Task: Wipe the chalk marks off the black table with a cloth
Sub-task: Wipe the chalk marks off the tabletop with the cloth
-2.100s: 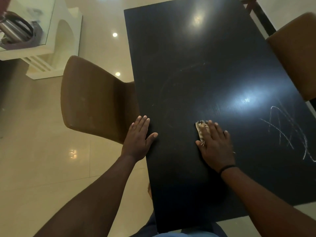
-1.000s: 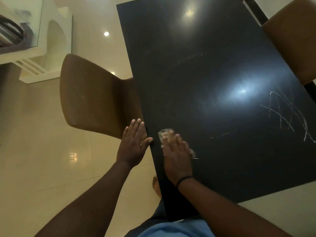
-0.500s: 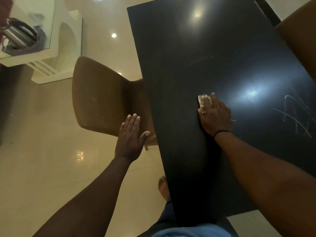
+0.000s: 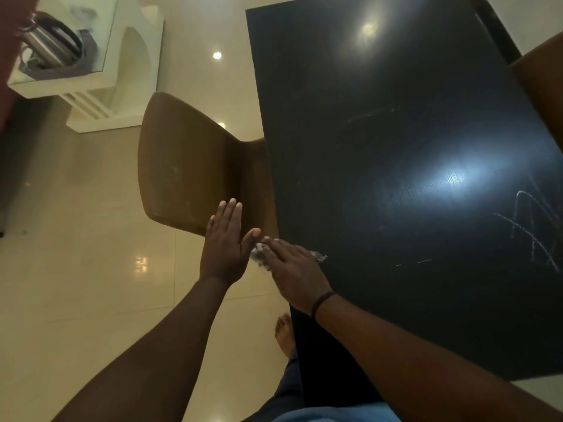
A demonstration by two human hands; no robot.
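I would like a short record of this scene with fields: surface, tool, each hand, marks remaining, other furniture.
surface: black table, glossy, with light glare
tool: cloth, crumpled, at the table's left edge
right hand: flat on the cloth, pressing it down
left hand: open, flat, beside the table's left edge, holding nothing
marks remaining: chalk scribble at the right; short faint streaks near the cloth
other furniture: brown chair left of the table; white side table far left

Worktop (image 4: 396,147): black, glossy, glare patches; chalk marks (image 4: 531,226) white, scribbled near right edge, two short dashes below-left; cloth (image 4: 259,256) pale, crumpled, at left edge, mostly covered, corner poking out right.
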